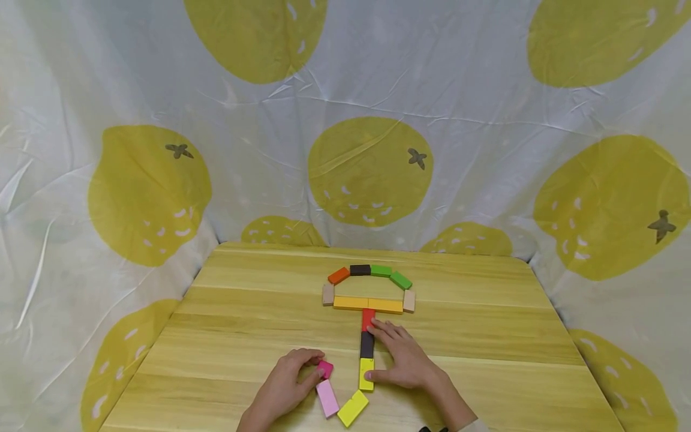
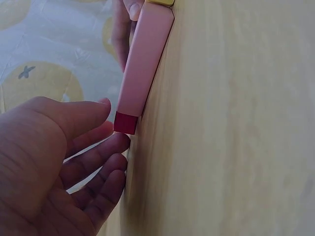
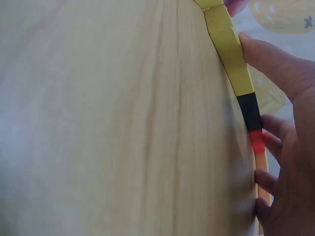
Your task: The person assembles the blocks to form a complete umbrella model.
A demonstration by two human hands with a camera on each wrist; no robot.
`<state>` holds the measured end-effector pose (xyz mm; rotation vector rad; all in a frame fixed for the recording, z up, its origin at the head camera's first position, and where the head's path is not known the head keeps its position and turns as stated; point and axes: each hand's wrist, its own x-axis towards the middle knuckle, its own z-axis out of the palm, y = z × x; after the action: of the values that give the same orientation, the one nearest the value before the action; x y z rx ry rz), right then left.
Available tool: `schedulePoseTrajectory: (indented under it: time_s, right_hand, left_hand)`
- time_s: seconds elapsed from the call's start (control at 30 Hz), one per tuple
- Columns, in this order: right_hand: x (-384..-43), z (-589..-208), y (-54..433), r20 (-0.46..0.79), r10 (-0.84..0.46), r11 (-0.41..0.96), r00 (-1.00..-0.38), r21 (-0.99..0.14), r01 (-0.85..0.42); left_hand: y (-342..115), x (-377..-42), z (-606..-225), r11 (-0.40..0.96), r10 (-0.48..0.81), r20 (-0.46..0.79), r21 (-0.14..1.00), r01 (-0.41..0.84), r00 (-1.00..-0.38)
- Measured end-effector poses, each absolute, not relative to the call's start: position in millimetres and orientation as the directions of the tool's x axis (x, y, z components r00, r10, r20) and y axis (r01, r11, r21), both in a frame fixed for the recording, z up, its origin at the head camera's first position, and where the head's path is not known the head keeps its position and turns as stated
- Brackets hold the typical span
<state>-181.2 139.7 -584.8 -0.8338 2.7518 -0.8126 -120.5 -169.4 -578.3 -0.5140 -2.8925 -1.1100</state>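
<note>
My left hand holds a small magenta block by thumb and fingertips. Just below that block lies a light pink block, its upper end close to the magenta one. My right hand spreads along a straight column of blocks. Its thumb touches the yellow block at the near end, while its fingertips rest by the red block at the far end. Between these two sits a black block. A second yellow block lies slanted between the column and the pink block.
Beyond the column, two orange-yellow blocks form a crossbar. An arch of blocks, including an orange block and a green block, curves above it. A lemon-print cloth surrounds the wooden table.
</note>
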Motion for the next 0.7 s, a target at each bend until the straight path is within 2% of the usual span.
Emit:
schedulePoseTrajectory:
  time_s: [0.37, 0.7]
  right_hand:
    - [-181.7, -586.3, 141.8, -0.002, -0.542, 0.681, -0.841, -0.588, -0.437]
    - [-183.5, -586.6, 147.0, -0.004, -0.547, 0.654, -0.837, -0.626, -0.424]
  left_hand:
    - [-170.7, -120.7, -581.2, 0.661, 0.316, 0.147, 0.675, 0.329, -0.937]
    - [-173.3, -125.4, -579.7, 0.645, 0.336, 0.111, 0.696, 0.314, -0.935]
